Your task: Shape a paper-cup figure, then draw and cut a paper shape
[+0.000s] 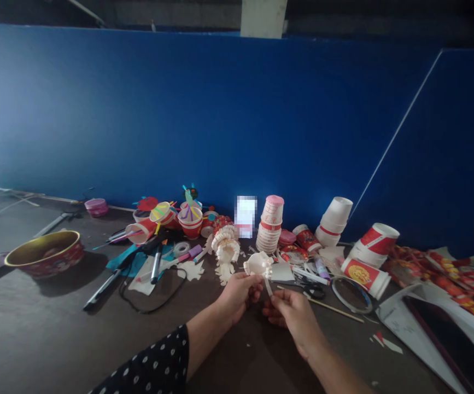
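My left hand (239, 295) is closed on a small white cut paper cup (258, 265) with fringed edges, held just above the dark table. My right hand (292, 312) pinches a thin white paper strip (268, 286) that hangs from that cup. Both hands meet near the table's middle. Right behind them stands a finished white fringed paper figure (226, 249).
A stack of paper cups (270, 224) and tipped red-and-white cups (370, 257) lie behind and to the right. Scissors (312, 289), a wooden stick (335, 310), a tape ring (349, 295), pens (157, 265), a black cable (154, 301) and a gold bowl (45, 253) surround the hands. Blue wall behind.
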A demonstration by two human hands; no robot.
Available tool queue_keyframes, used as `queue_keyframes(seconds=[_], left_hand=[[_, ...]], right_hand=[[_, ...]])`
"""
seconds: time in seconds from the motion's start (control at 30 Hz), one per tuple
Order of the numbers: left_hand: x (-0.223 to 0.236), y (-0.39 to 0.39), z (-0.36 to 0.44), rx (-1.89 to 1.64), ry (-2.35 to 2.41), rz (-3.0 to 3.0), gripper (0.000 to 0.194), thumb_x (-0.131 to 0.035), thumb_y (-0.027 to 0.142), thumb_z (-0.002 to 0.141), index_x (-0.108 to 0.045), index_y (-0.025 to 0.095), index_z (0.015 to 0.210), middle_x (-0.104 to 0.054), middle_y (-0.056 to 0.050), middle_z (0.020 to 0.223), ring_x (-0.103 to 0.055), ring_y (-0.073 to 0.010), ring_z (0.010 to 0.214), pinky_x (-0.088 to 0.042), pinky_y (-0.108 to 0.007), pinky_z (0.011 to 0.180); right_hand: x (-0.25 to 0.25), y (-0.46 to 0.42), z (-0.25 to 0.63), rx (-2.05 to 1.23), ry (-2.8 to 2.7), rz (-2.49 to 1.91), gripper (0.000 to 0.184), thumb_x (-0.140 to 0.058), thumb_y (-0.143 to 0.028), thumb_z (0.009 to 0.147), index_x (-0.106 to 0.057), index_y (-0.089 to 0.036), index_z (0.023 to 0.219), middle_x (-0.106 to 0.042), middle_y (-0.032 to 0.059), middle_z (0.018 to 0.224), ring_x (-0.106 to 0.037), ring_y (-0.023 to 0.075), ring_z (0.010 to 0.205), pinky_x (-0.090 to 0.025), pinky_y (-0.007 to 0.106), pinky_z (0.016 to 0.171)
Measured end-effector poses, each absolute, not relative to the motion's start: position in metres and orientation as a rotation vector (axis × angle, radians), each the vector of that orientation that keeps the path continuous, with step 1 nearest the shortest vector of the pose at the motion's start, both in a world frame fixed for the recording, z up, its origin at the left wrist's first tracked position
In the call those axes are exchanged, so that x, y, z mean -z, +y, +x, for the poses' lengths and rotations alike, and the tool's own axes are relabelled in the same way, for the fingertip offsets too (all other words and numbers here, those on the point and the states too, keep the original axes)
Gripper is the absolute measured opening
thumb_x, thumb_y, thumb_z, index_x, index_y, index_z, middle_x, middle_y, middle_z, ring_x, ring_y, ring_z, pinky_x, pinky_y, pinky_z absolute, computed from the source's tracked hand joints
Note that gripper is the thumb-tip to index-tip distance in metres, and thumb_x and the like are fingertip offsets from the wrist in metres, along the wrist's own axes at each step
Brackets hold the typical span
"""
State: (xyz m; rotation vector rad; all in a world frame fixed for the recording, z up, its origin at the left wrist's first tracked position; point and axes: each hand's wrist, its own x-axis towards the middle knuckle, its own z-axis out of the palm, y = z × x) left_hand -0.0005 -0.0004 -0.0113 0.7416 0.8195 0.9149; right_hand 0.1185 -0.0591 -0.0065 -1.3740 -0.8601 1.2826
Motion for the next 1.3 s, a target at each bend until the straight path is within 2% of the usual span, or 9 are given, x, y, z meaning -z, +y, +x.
queue_keyframes(seconds=[0.7, 1.07, 1.3], left_hand=[[0.012, -0.002, 0.0, -0.916, 0.82, 0.742, 0.014, -0.063, 0.02, 0.064, -0.055, 0.01, 0.058, -0.051, 0.001, 0.048, -0.042, -0.0033, 0.037, -0.031, -0.015, 0.038], [0.012, -0.003, 0.001, -0.895, 0.842, 0.82, 0.015, -0.063, 0.022, 0.061, -0.054, 0.011, 0.057, -0.051, 0.001, 0.046, -0.042, -0.0043, 0.034, -0.028, -0.017, 0.037], [0.013, -0.003, 0.001, -0.898, 0.83, 0.878, 0.015, -0.061, 0.023, 0.061, -0.053, 0.011, 0.055, -0.051, 0.001, 0.047, -0.042, -0.0051, 0.034, -0.026, -0.018, 0.037]], right_hand=[[0.009, -0.059, 0.121, -1.168, -0.984, -1.415, 0.031, -0.063, -0.044, 0.061, -0.054, -0.015, 0.062, -0.061, -0.0002, 0.053, -0.059, 0.0135, 0.044, -0.047, 0.023, 0.042], [0.015, -0.058, 0.12, -1.0, -1.19, -1.448, 0.029, -0.049, -0.044, 0.072, -0.047, -0.019, 0.059, -0.05, -0.0055, 0.047, -0.05, 0.0104, 0.035, -0.038, 0.02, 0.035], [0.017, -0.057, 0.122, -0.975, -1.258, -1.427, 0.029, -0.047, -0.043, 0.075, -0.044, -0.02, 0.059, -0.047, -0.0062, 0.048, -0.049, 0.0095, 0.037, -0.037, 0.019, 0.036]])
